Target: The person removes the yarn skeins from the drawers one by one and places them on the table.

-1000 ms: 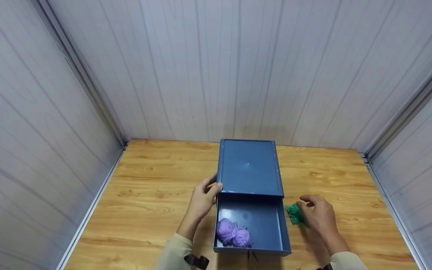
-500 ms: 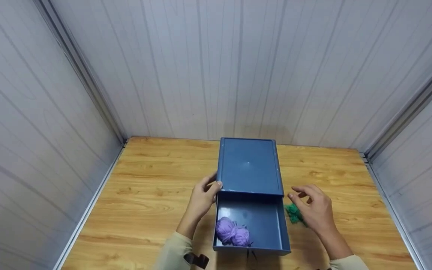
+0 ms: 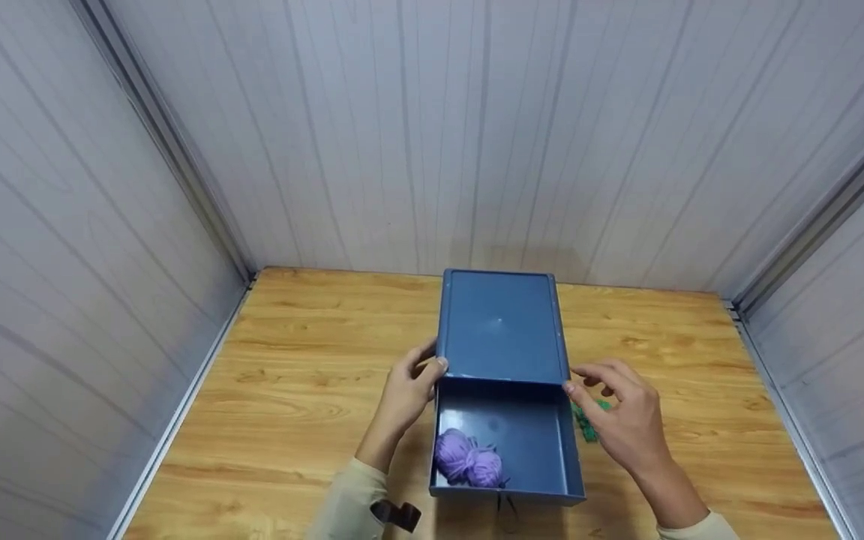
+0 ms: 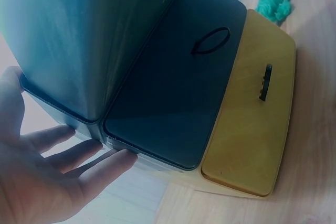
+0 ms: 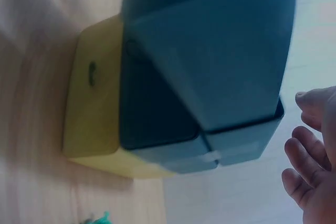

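Note:
A blue stacked drawer cabinet [image 3: 503, 322] stands on the wooden table with its top drawer [image 3: 537, 450] pulled out. A purple yarn skein [image 3: 469, 459] lies in that drawer's front left corner. My left hand [image 3: 408, 386] rests against the cabinet's left side, thumb on the top front corner; the left wrist view shows the fingers nearly straight along the side. My right hand [image 3: 623, 420] hovers beside the right front corner, fingers loosely bent, holding nothing; the right wrist view shows a gap to the cabinet. A green yarn bundle [image 3: 586, 424] lies on the table, partly hidden behind that hand.
Below the pulled-out drawer, a dark blue drawer [image 4: 168, 98] with a black loop and a yellow drawer [image 4: 247, 119] with a black handle are pushed in. Pale panelled walls [image 3: 432, 135] stand behind and at both sides of the table [image 3: 312, 360].
My right hand has moved from the green yarn bundle up and leftwards to the cabinet's right front corner. The left hand stays at the cabinet's left side; the drawer and purple skein look unchanged.

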Demonstrator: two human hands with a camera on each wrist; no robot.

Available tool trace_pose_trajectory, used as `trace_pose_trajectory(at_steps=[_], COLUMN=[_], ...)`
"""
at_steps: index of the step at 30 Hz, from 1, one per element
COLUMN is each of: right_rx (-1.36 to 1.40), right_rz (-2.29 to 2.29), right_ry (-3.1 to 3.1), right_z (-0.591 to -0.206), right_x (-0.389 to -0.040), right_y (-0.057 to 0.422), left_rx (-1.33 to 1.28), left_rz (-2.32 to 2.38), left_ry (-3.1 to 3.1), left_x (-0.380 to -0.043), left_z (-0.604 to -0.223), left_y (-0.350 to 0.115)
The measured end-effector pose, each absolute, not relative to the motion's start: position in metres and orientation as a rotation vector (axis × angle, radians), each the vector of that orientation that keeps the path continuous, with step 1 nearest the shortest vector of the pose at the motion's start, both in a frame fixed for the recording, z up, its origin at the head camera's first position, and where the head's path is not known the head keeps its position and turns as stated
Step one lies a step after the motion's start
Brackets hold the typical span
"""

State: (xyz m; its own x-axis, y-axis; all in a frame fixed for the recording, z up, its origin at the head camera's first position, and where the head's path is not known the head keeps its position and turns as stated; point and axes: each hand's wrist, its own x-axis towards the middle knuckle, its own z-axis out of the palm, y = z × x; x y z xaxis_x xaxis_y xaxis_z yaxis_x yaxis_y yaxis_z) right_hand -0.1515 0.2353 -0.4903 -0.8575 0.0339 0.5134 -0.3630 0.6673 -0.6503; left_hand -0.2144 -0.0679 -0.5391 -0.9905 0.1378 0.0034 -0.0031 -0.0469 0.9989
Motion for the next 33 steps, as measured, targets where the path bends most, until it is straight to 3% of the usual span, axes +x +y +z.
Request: trace_pose_trajectory(at_steps=[11, 33], right_rx=[0.386, 0.644], right_rz=[1.149, 1.153], right_ry=[-2.463, -2.751], right_z=[-0.47, -0.483], right_x=[-0.135, -0.137], right_y=[0.213, 0.183], left_rx=[0.143, 0.145], left_rz=[2.224, 2.231], left_ry=[2.062, 2.063], left_x=[-0.214, -0.214], left_z=[-0.536, -0.537], left_y=[-0.066, -0.067])
